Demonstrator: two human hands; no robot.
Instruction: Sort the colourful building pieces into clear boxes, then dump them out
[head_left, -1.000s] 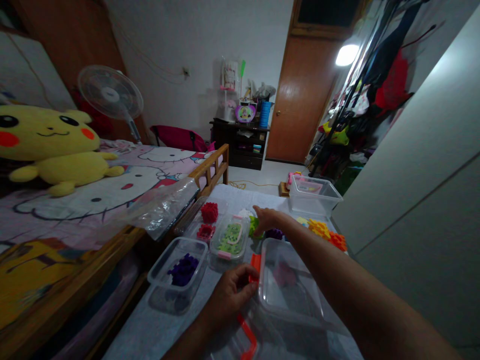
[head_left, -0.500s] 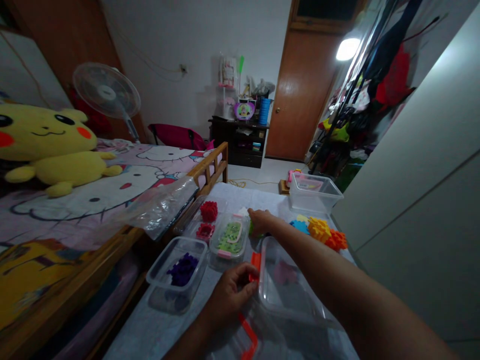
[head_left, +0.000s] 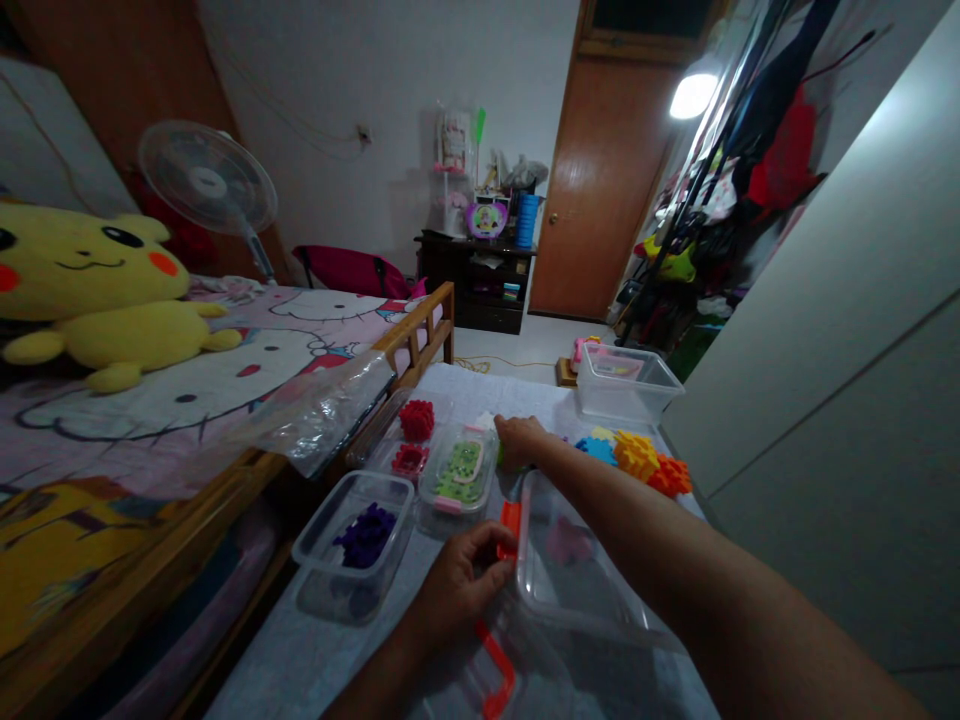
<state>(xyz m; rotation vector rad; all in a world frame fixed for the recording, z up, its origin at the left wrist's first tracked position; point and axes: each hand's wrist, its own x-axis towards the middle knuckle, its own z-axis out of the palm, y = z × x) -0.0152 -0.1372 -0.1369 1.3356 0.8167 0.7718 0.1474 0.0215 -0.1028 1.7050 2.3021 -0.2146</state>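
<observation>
My left hand (head_left: pixel 459 590) pinches the orange clip (head_left: pixel 510 527) on the near-left edge of a clear plastic container (head_left: pixel 577 570). My right hand (head_left: pixel 519 440) reaches across that container to the far middle of the table. Its fingers curl down over green toy pieces (head_left: pixel 501 455) beside a closed box with a green-patterned lid (head_left: pixel 459 475). What the right fingers hold is hidden. A pink piece (head_left: pixel 568 541) lies inside the clear container.
An open tub of purple pieces (head_left: pixel 358 540) sits at the left, with red pieces (head_left: pixel 417 421) behind it. Blue, yellow and orange pieces (head_left: pixel 637 460) lie at the right, before an empty clear bin (head_left: pixel 626 385). A bed with a wooden rail (head_left: pixel 409 345) borders the table's left.
My right hand has drawn back slightly from the purple pieces toward the green ones by the lidded box. My left hand stays on the orange clip.
</observation>
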